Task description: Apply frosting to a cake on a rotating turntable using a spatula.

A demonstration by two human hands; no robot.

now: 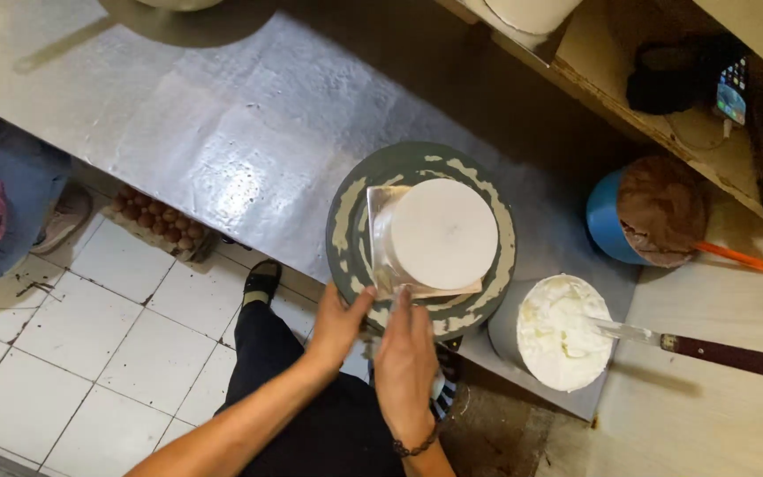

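A round white frosted cake [441,231] stands on a square silver board [380,199] on a dark green turntable [346,216] smeared with cream. My left hand [339,322] rests on the turntable's near rim, fingers curled over its edge. My right hand [404,353] lies beside it, fingers stretched toward the near edge of the board. Whether it holds a tool I cannot tell. A beaded bracelet circles my right wrist.
A bowl of white cream [562,331] with a brown-handled spatula [717,353] stands right of the turntable. A blue bowl of chocolate cream [655,212] sits behind it. An egg tray [161,228] lies on the tiled floor under the steel table [222,115]. Another person sits at left [2,212].
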